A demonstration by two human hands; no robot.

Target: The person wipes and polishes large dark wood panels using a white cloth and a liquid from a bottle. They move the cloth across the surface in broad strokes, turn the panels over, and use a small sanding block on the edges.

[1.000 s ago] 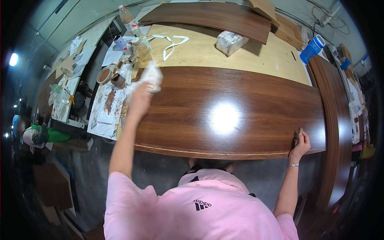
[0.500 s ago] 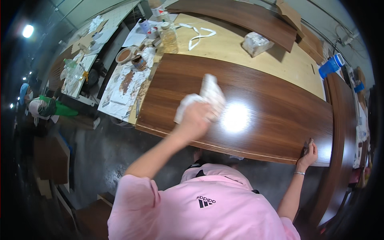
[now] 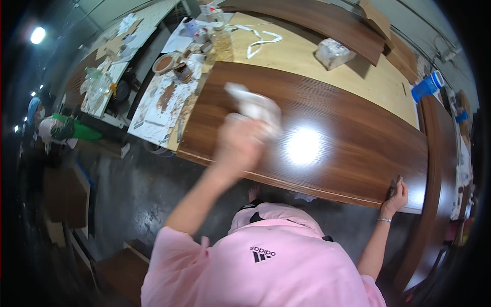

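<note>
A glossy dark brown wood panel (image 3: 353,133) lies across the bench in front of me. My left hand (image 3: 239,146), blurred by motion, is closed on a crumpled white cloth (image 3: 260,110) over the panel's left half; whether the cloth touches the surface there I cannot tell. My right hand (image 3: 395,199) grips the panel's front edge near its right corner. Its thumb side shows above the edge, and the other fingers are partly hidden.
Beyond the panel are a plastic-wrapped block (image 3: 333,54), white straps (image 3: 263,41) and another brown board (image 3: 317,23). A jar (image 3: 222,43), an open tin (image 3: 182,73) and a bowl of brown paste (image 3: 164,64) stand left. A blue bottle (image 3: 427,86) is at right. A person (image 3: 66,128) is far left.
My left hand has shifted slightly left, and the cloth's loose end has swung left and away from me. The right hand keeps its place on the panel's edge.
</note>
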